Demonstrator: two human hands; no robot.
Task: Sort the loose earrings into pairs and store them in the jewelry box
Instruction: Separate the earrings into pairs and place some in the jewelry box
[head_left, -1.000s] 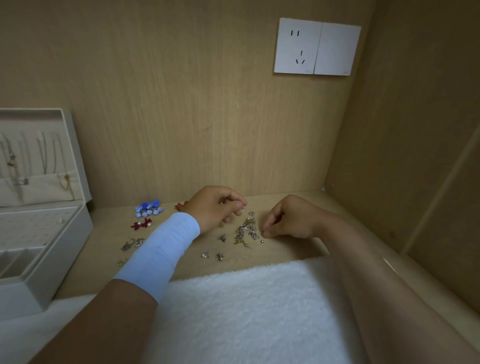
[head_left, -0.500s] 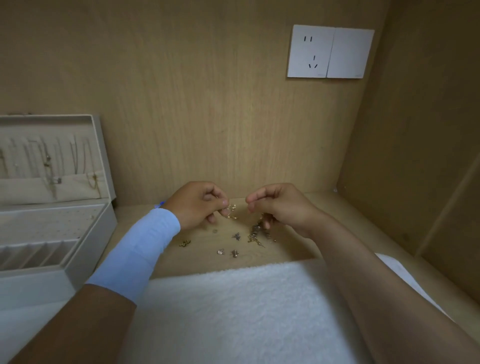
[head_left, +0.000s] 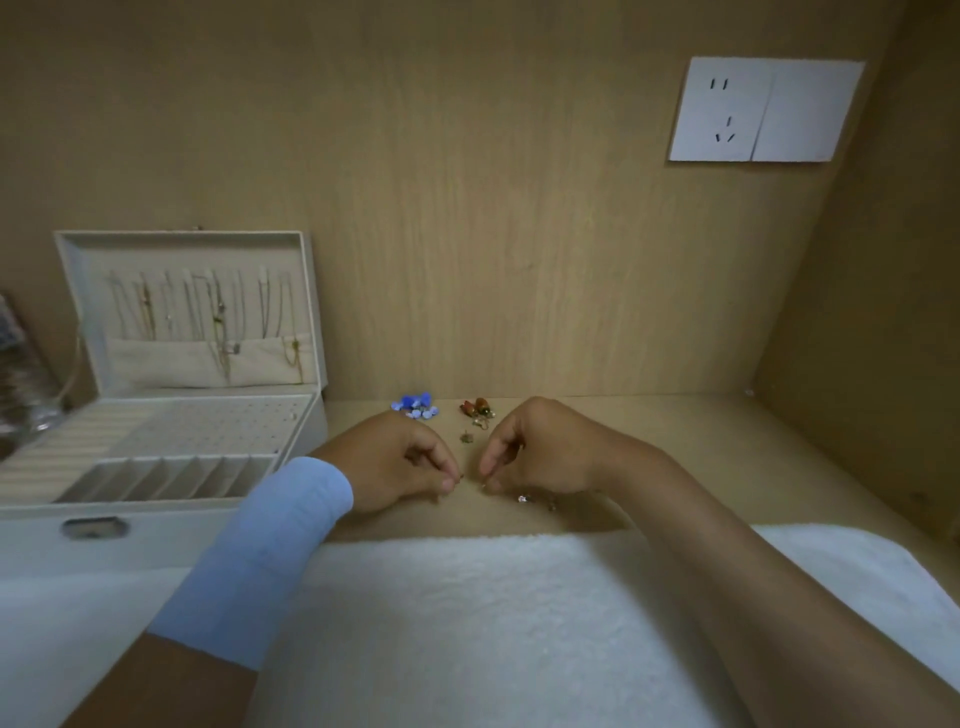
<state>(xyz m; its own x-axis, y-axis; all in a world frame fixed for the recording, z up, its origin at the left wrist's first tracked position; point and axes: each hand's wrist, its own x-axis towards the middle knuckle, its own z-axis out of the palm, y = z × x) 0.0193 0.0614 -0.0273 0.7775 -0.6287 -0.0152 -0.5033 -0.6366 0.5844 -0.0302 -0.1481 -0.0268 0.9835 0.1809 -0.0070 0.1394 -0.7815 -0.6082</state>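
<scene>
Pinching a tiny earring (head_left: 460, 477) between thumb and forefinger of the left hand (head_left: 395, 462), with the other fingers curling under and only a dark speck showing at the tips. Pressing thumb and forefinger of the right hand (head_left: 540, 457) together just beside it, tips pointing down at the wooden shelf (head_left: 701, 441); impossible to tell whether anything is caught between them. Holding both hands low over the shelf, fingertips nearly meeting.

Lying half under the right palm: a few silver earrings (head_left: 522, 499). Lying just behind the fingertips: one small metal earring (head_left: 466, 438). Sitting farther back, near the wall: a cluster of blue earrings (head_left: 415, 405), with red-brown earrings (head_left: 477, 408) just beside it.

Resting both forearms on a white towel (head_left: 493, 623), the left wearing a light blue sleeve (head_left: 260, 545).

Standing open at the left, apart from the hands: the jewelry box (head_left: 208, 525), showing divided slots in front, a perforated panel behind them, and chains hanging in the raised lid (head_left: 306, 291).
</scene>
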